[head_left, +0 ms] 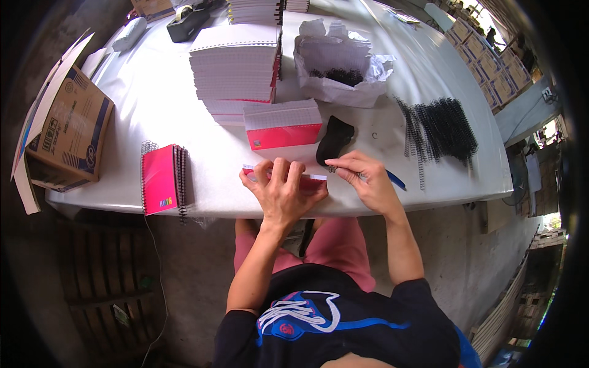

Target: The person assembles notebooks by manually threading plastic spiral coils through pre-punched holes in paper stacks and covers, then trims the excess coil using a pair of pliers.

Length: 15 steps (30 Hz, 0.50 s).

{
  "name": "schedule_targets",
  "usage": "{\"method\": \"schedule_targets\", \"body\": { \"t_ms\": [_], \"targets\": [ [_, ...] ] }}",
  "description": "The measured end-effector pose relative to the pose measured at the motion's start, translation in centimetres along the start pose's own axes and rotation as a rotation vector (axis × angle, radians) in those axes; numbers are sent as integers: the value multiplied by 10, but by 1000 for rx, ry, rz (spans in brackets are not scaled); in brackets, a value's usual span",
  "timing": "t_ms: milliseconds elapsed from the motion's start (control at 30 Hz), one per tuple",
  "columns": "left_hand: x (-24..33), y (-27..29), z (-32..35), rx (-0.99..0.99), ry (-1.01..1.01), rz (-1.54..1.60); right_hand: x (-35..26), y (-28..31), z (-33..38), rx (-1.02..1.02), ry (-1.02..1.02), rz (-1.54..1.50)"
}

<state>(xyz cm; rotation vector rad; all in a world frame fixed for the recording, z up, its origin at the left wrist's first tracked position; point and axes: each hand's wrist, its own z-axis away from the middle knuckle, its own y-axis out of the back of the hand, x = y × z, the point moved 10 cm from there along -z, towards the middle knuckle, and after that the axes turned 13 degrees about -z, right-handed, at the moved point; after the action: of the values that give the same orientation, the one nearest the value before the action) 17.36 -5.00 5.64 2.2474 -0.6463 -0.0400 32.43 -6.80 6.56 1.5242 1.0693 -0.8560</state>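
Note:
At the table's near edge, my left hand (279, 187) is closed over a pink-covered notebook block (315, 178), its fingers wrapped across the top. Just to the right, my right hand (365, 178) pinches what looks like the end of a dark binding coil (332, 169) beside the block's right end; most of it is hidden. Behind these fingertips lies a black curved object (336, 138) whose kind I cannot make out. A blue pen (396, 180) rests beside my right hand. Farther back sits a short stack of pink-covered notebook blocks (284, 136).
Black coils (442, 132) lie in a pile at right. A paper-lined container (337, 92) holds more coils. Tall stacks of punched pages (233, 67) stand behind. At left are coil-bound pink notebooks (159, 180) and a cardboard box (73, 129). A tape dispenser (186, 24) stands at the back.

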Motion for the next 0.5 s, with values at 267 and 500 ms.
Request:
{"method": "schedule_targets", "body": {
  "t_ms": [267,500],
  "targets": [
    [1,-3,-3,-98,-10,-28,27,-21,5,-284,-195,-311],
    [1,-6,-6,-147,-65,-47,19,-28,3,-390,-275,-291]
  ]
}}
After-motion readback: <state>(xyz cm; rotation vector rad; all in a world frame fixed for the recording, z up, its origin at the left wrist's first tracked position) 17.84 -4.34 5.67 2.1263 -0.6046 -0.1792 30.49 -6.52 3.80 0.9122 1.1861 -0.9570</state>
